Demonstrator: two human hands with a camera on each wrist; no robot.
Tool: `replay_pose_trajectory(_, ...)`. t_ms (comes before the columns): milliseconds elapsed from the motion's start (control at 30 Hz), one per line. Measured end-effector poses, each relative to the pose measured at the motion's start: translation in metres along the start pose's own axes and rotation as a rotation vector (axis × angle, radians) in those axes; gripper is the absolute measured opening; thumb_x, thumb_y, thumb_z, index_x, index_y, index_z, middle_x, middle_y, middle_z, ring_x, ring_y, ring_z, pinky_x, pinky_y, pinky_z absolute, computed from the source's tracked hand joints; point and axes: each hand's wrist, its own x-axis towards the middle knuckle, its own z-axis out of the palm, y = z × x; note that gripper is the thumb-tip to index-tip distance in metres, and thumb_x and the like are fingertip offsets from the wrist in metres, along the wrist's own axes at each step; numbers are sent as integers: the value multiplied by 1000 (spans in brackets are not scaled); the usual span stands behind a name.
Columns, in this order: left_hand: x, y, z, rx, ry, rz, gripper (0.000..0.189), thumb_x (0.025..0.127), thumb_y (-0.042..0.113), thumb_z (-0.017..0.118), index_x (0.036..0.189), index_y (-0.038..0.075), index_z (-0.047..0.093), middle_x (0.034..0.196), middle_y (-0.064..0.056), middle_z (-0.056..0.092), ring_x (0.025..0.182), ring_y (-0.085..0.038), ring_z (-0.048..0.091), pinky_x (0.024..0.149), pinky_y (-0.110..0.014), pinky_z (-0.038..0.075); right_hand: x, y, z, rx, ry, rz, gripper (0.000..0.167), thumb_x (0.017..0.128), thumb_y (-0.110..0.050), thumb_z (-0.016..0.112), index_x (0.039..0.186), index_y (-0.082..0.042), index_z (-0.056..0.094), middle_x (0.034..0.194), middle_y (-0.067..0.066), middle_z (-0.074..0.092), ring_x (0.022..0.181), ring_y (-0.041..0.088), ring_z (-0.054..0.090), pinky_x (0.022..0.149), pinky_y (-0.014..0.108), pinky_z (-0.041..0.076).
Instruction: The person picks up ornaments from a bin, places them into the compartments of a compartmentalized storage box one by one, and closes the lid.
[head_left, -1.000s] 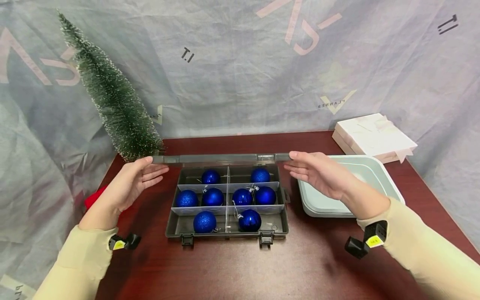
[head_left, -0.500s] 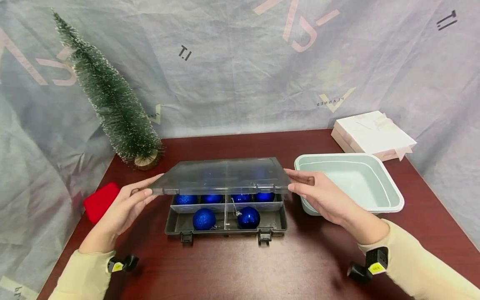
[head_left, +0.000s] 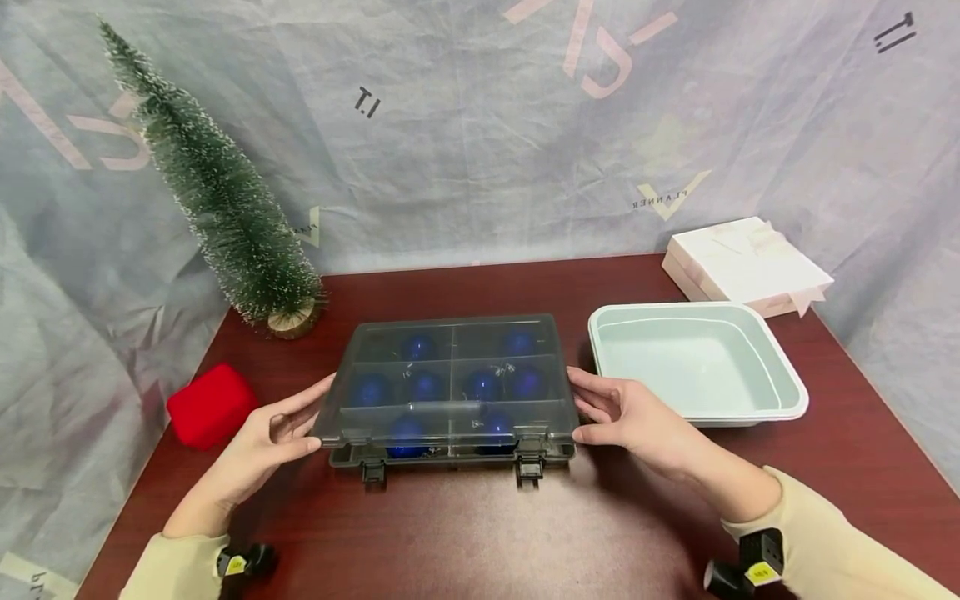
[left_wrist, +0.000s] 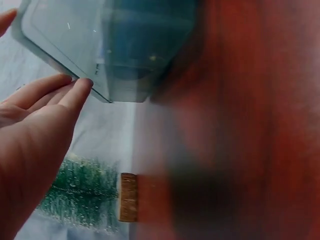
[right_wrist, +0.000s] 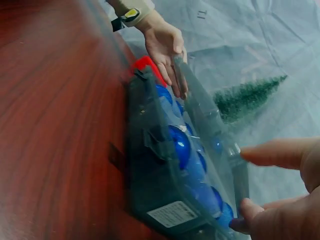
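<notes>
A shallow grey see-through organizer box (head_left: 450,458) lies in the middle of the table. Its hinged lid (head_left: 450,417) is tilted just above the base, front edge slightly raised. Several blue Christmas baubles (head_left: 483,385) sit in the divided compartments, visible through the plastic. My left hand (head_left: 258,442) holds the lid's left side, thumb at the front corner and fingers farther back. At the opposite side my right hand (head_left: 637,421) holds the lid the same way. In the right wrist view, the gap beneath the lid (right_wrist: 200,100) shows baubles (right_wrist: 179,145); two black latches (head_left: 529,471) hang down in front.
A pale green plastic basin (head_left: 697,358) stands right of the box, with a white gift box (head_left: 750,267) behind it. Back left is a small artificial Christmas tree (head_left: 232,225) on a wooden base. Beside my left hand lies a red object (head_left: 212,406).
Both hands have swung the lid forward and down from upright until it nearly covers the base. The hands have moved down and toward the front with it. The baubles have stayed put.
</notes>
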Motion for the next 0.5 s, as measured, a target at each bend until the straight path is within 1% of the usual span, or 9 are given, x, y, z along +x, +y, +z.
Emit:
replay_pose_trajectory(133,-4,-9,2,82,-16,-9,79,86,-23,63,154,-16,22,164,-18,27,147,-11,32,110,-25,33,-1,9,6,-15,-8,-27,88,84,14,69,153,19,15,163,32,11,145,47,23,101,29,43)
replay_pose_trajectory(233,-6,-15,3,113,-29,-11,84,84,-23,67,154,-16,22,164,-21,24,147,-10,31,109,-25,32,-1,14,9,-53,-8,-58,88,82,18,67,154,19,15,163,32,11,145,47,24,104,30,40)
replay_pose_trajectory(333,-6,-18,3,126,-33,-1,86,82,-23,68,154,-15,23,164,-23,22,148,-11,31,109,-25,33,-1,19,12,-93,0,-87,87,82,20,66,154,18,17,164,31,11,144,46,27,106,30,39)
replay_pose_trajectory(500,-7,-20,3,120,-36,6,87,81,-24,68,154,-15,23,164,-22,23,147,-11,31,109,-26,33,-2,23,16,-158,19,-104,84,83,22,64,154,18,18,164,32,9,143,46,29,106,30,39)
